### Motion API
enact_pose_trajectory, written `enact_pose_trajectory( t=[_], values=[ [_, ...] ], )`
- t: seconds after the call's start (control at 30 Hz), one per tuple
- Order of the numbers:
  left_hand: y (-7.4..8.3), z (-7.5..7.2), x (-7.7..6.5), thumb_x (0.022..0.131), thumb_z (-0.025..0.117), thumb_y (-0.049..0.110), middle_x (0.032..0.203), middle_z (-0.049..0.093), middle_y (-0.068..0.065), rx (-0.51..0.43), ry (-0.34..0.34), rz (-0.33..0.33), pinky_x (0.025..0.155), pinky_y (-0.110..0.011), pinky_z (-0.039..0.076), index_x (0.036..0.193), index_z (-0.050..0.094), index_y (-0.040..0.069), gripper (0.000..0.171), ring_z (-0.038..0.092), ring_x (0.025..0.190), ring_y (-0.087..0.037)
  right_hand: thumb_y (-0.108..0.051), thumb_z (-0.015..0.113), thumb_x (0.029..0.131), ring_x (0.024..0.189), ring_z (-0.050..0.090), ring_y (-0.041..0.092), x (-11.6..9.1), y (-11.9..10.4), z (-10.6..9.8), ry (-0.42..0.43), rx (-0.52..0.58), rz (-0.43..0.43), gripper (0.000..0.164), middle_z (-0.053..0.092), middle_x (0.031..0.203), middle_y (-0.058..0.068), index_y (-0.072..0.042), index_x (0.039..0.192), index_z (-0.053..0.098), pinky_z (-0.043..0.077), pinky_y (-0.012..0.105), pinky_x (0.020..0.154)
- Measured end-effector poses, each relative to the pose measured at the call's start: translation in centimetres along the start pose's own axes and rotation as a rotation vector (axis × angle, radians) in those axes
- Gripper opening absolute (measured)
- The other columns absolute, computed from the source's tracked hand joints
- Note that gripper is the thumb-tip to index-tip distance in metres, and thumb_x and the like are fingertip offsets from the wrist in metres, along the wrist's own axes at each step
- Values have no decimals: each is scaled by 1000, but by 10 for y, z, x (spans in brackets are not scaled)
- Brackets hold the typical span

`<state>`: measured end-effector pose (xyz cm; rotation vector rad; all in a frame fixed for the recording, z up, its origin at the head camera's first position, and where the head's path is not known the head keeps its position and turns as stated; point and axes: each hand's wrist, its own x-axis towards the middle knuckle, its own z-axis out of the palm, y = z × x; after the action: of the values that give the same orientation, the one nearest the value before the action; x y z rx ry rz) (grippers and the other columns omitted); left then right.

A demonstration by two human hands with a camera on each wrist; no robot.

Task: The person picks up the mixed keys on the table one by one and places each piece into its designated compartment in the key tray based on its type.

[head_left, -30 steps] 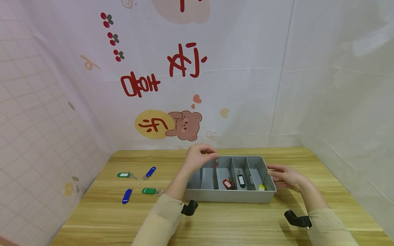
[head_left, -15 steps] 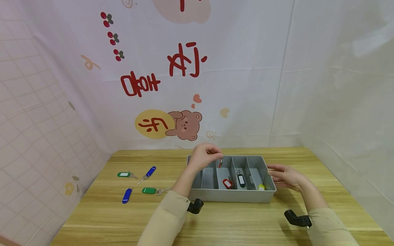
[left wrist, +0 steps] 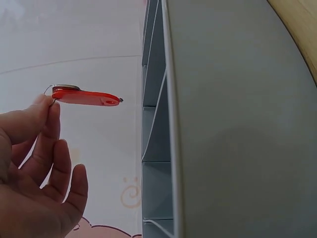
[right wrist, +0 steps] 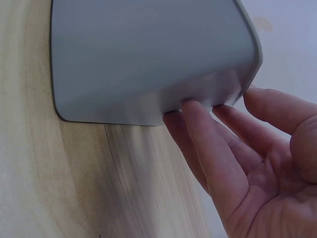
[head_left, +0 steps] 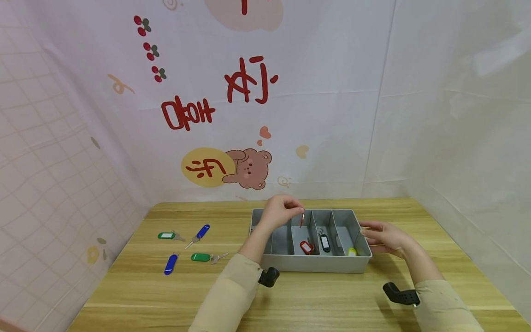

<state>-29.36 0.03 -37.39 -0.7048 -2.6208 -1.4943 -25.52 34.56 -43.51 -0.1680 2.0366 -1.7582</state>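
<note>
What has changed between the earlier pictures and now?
The left hand, pinching a red key tag, has moved rightward above the gray tray; nothing was grasped or released. The right hand stays at the tray's right end, and the blue tags and green tags on the table lie as before.

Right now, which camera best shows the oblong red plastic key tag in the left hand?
The left wrist view: the oblong red plastic key tag appears close up, mostly clear of the left hand holding it. The head view shows it small and thin, against the grey plastic compartment box; the right wrist view doesn't show it.
</note>
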Motion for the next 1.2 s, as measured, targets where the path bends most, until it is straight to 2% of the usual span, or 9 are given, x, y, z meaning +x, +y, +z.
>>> enact_pose_trajectory(
  t=[0.3,0.6,0.8,1.03,1.2],
  values=[
    [-3,3,2,89,75,13,83,70,3,38,-26,-7,67,-26,48,87,79,10,5,59,74,-7,-13,51,104,105,66,23,-1,-2,1,7,-12,4,64,59,129,17,16,149,17,53,43,89],
    [-8,6,4,89,75,16,82,69,6,78,-29,-52,66,-26,48,86,79,12,6,57,72,-7,-12,51,104,106,66,23,-2,-3,3,1,0,1,63,61,127,14,17,149,16,53,43,89],
    [-9,6,4,89,75,15,82,69,5,81,-25,-53,66,-27,48,86,78,12,6,57,72,-8,-12,51,104,105,66,23,-2,-3,4,0,-10,-3,63,60,127,16,17,149,16,53,43,89],
    [-8,6,4,91,73,13,86,71,3,88,-8,-57,69,-28,50,92,79,9,7,60,76,-11,-12,51,104,106,66,24,-2,-2,3,-3,-2,-3,64,59,129,16,17,149,15,53,45,89],
    [-9,6,3,92,72,13,89,71,1,55,-7,-72,72,-29,51,97,79,7,11,61,80,-13,-12,51,104,107,65,24,-2,-1,2,-5,-3,-7,64,58,130,17,17,149,15,53,45,90]
  ],
)
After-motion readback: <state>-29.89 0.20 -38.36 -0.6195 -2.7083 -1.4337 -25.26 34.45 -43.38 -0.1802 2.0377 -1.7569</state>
